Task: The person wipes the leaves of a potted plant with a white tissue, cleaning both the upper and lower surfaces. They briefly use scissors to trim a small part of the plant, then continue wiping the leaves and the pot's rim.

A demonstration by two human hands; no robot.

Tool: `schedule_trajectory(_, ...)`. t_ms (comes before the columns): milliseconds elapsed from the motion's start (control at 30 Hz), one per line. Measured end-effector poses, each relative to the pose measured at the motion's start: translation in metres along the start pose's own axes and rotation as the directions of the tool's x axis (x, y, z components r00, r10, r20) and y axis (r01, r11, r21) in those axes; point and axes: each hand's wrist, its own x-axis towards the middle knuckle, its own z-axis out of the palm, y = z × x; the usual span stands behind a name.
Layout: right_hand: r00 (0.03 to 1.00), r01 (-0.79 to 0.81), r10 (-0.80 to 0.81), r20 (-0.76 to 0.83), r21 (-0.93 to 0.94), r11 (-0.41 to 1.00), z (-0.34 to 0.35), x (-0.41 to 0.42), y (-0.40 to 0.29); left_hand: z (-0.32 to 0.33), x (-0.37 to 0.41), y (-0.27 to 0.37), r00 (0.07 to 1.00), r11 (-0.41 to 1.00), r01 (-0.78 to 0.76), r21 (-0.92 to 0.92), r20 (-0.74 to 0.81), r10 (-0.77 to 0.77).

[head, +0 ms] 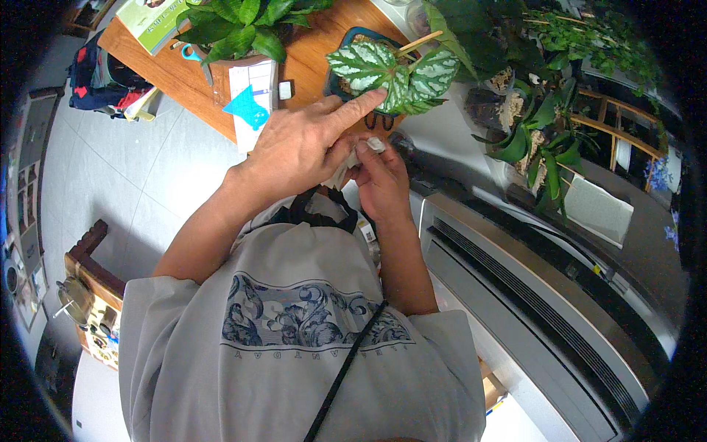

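My left hand point(301, 135) is palm down, its index finger stretched out over a green leaf with silver patches point(395, 83), the fingertip touching or just above it. The plant stands in a dark blue-green pot point(333, 83) on the wooden table point(301, 50), with a thin wooden stick point(422, 42) slanting out of it. Just below the pot, my right hand point(384, 177) pinches a crumpled white tissue point(375, 145) between thumb and fingers. My left thumb and curled fingers lie against or beside the tissue; whether they grip it is hidden.
Another leafy potted plant point(243, 30), blue-handled scissors point(198, 59), a blue star-shaped piece point(249, 109) on papers point(268, 83) and a small white block point(285, 90) are on the table. Orchid-like plants point(544, 149) stand at right, beyond a long grey vented unit point(513, 298).
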Motion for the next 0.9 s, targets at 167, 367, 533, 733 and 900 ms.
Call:
schedule_trajectory(167,0.999,-0.036,0.037,-0.025,0.04,0.999,0.002,-0.003,-0.003,0.008,-0.005,-0.01,0.987,0.994,-0.104,0.017,-0.122,0.105)
schedule_trajectory(367,0.998,0.049,-0.048,-0.03,0.029,0.998,-0.001,-0.006,-0.009,0.02,-0.009,-0.026,0.856,0.244,0.315,-0.917,0.163,-0.49)
schedule_trajectory(533,0.975,0.212,-0.221,-0.01,-0.244,0.946,-0.005,-0.011,-0.026,0.024,0.008,-0.018,0.82,-0.191,0.333,-0.923,0.384,-0.424)
schedule_trajectory(733,0.847,0.464,-0.484,0.221,-0.751,0.469,0.018,-0.02,-0.045,0.029,0.016,-0.023,0.805,-0.376,0.295,-0.878,0.44,-0.397)
schedule_trajectory(900,0.803,0.427,-0.455,0.384,-0.904,-0.009,0.033,-0.016,-0.057,0.031,0.018,-0.024,0.845,-0.378,0.261,-0.888,0.4,-0.354)
